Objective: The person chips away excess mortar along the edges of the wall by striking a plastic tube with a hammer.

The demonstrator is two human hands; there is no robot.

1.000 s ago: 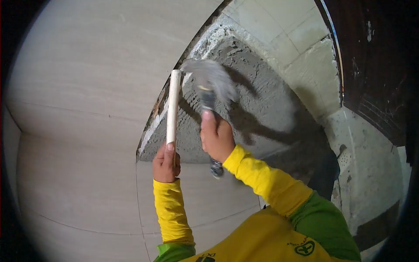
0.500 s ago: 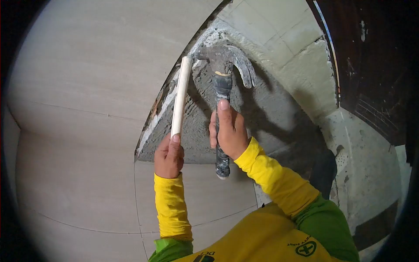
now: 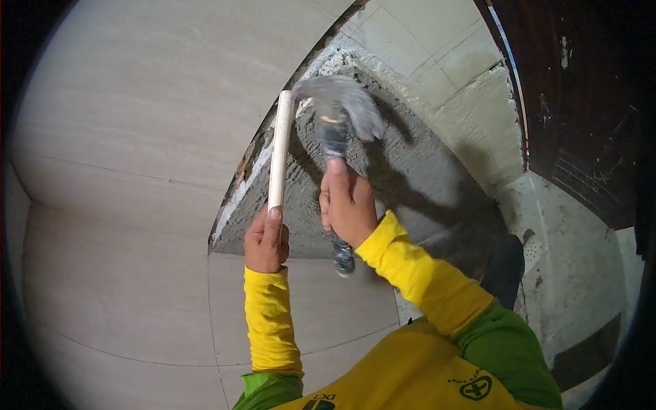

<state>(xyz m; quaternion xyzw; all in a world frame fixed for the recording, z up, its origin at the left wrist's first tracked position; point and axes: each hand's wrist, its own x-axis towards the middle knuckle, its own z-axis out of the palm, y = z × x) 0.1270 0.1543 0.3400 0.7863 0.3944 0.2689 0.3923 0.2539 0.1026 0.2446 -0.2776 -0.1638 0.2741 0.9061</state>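
Note:
My left hand (image 3: 266,239) is closed round the lower end of a pale, narrow strip (image 3: 279,150), which points away from me along the edge of the large beige tiles. My right hand (image 3: 348,203) grips the dark handle of a claw hammer (image 3: 333,140). The hammer's head is smeared by motion; its striking face is close to the strip's upper end, and I cannot tell whether they touch. Under both lies rough grey mortar (image 3: 410,171), with a whitish band along its left edge.
Large beige tiles (image 3: 123,123) cover the left side and the area below the mortar. A cream, scored surface (image 3: 437,48) is at the upper right, beside a dark brown panel (image 3: 574,109). Stained grey floor (image 3: 574,253) lies at the right.
The hammer and my right hand have shifted left, bringing the hammer head toward the strip's top. The strip and my left hand have barely moved.

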